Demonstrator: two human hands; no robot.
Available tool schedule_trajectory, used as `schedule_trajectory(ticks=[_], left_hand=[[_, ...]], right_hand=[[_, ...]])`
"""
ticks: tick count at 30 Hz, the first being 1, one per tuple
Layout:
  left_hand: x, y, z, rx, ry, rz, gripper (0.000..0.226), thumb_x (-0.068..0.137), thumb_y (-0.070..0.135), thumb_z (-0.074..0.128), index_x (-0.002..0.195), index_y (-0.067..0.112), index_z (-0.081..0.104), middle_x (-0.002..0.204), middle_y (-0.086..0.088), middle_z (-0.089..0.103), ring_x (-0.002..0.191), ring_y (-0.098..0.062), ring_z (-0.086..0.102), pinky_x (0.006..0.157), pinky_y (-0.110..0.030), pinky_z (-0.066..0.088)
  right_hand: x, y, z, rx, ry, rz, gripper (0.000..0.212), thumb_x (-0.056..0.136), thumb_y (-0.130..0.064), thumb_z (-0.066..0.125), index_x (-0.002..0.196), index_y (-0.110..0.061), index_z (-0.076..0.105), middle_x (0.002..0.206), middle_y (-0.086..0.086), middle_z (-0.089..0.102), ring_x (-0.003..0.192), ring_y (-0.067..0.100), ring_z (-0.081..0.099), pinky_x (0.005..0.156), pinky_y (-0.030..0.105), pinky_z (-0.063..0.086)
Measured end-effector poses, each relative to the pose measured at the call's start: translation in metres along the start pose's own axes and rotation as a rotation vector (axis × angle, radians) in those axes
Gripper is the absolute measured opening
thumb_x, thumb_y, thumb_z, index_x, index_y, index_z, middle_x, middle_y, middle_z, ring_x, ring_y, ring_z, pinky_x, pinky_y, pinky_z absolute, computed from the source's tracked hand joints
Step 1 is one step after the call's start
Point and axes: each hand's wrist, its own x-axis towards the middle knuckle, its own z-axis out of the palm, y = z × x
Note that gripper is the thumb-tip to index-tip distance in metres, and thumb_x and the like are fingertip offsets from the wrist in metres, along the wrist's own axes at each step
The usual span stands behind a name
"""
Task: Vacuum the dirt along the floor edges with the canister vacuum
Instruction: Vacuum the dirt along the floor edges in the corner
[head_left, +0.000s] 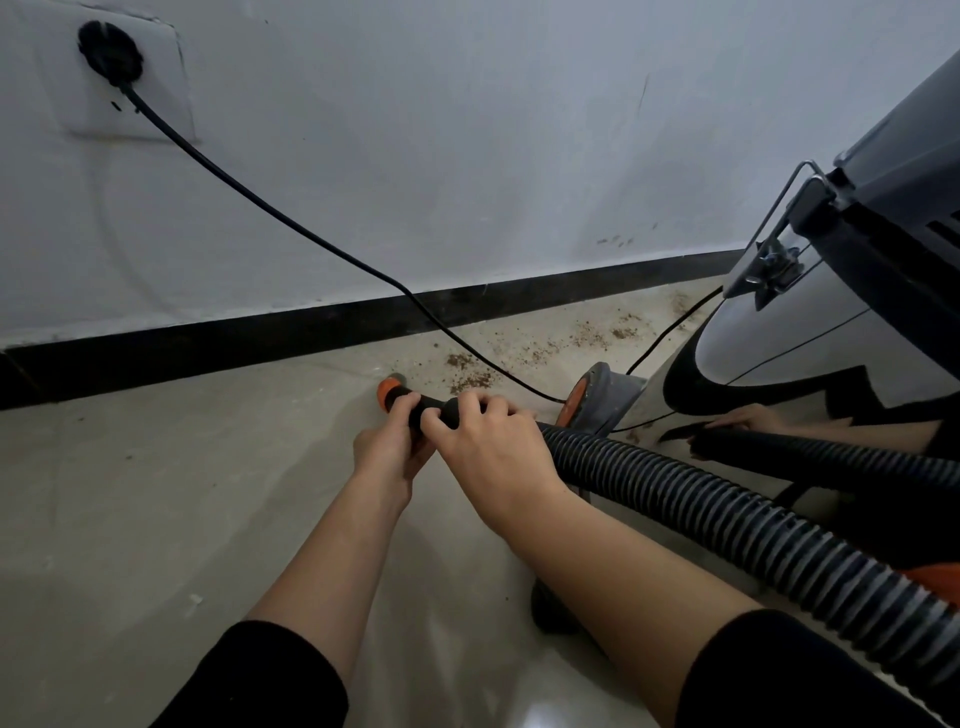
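Down at floor level, both hands were curled around the black nozzle (415, 408). The left hand (389, 447) gripped it from below near its orange tip, and the right hand (488, 441) clasped it from above where the ribbed hose (727, 514) joined. The tip seemed to rest on the pale, glossy floor (156, 493), near the black baseboard (208, 343) under a scuffed white wall (467, 130). Brown dirt (467, 371) lay scattered along that edge toward the canister vacuum (831, 332). A black cord (291, 218) ran up to a wall socket (130, 98).
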Motion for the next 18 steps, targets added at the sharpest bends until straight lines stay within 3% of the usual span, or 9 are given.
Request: schedule_trajectory(ticks=[5, 10, 18], left_hand=[[0.006, 0.006, -0.003, -0.017, 0.024, 0.008, 0.034, 0.089, 0.026, 0.07, 0.111, 0.001, 0.062, 0.094, -0.015, 0.069, 0.082, -0.022, 0.068, 0.064, -0.029, 0.057], [0.013, 0.011, -0.006, -0.026, 0.002, 0.027, 0.039, 0.088, 0.027, 0.071, 0.115, 0.0, 0.064, 0.098, -0.015, 0.07, 0.086, -0.022, 0.069, 0.059, -0.026, 0.054], [0.012, 0.014, -0.004, -0.013, -0.039, 0.04, 0.034, 0.089, 0.021, 0.071, 0.111, -0.003, 0.065, 0.087, -0.014, 0.07, 0.072, -0.019, 0.069, 0.049, -0.021, 0.054]], right_hand=[[0.011, -0.005, 0.001, 0.012, 0.01, -0.001, 0.066, 0.09, -0.01, 0.055, 0.144, -0.013, 0.017, 0.135, 0.033, 0.031, 0.113, 0.048, 0.048, 0.089, 0.055, 0.048], [0.022, -0.009, 0.001, 0.012, 0.016, 0.009, 0.07, 0.088, -0.01, 0.058, 0.144, -0.012, 0.016, 0.133, 0.033, 0.032, 0.112, 0.048, 0.048, 0.089, 0.055, 0.047], [0.026, -0.011, 0.006, 0.011, 0.017, 0.043, 0.068, 0.089, -0.008, 0.053, 0.145, -0.01, 0.015, 0.132, 0.035, 0.031, 0.111, 0.049, 0.048, 0.087, 0.056, 0.046]])
